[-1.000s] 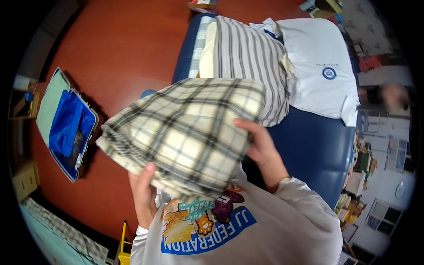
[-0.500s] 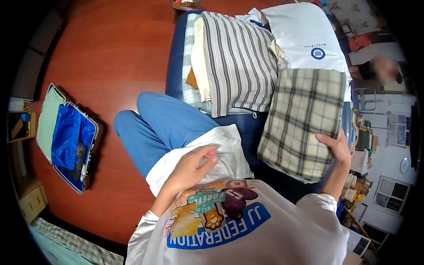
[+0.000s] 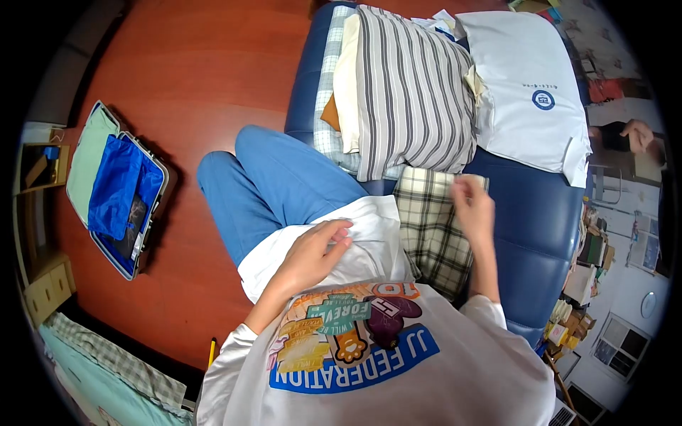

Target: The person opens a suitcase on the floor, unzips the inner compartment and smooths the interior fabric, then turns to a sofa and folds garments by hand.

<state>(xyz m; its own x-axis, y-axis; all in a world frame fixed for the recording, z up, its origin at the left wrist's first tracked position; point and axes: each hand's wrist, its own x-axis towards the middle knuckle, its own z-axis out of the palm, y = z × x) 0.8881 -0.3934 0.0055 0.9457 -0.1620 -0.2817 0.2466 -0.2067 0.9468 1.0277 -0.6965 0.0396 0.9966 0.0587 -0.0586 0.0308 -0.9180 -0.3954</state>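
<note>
A folded cream-and-black plaid cloth (image 3: 430,224) lies on the blue sofa (image 3: 529,227), close beside the person's lap. My right hand (image 3: 474,206) is over the cloth's right part, fingers loosely bent and holding nothing visible. My left hand (image 3: 316,252) rests above the white shirt hem at the lap, thumb apart from the fingers, empty. Beyond the plaid cloth are a grey-striped pillow (image 3: 412,92) and a white pillow (image 3: 529,85) with a round blue emblem. Pale checked fabric (image 3: 327,106) shows under the striped pillow.
An open suitcase (image 3: 117,188) with blue lining stands on the red-brown floor (image 3: 192,92) at the left. Wooden drawers (image 3: 48,291) are at the far left. At the right edge, another person's hand (image 3: 637,135) shows near stacked boxes and books (image 3: 579,319).
The plaid cloth, first held in both hands and then in my right hand, now lies on the sofa by the lap. My right hand has moved left with it and let go. My left hand stays at the lap.
</note>
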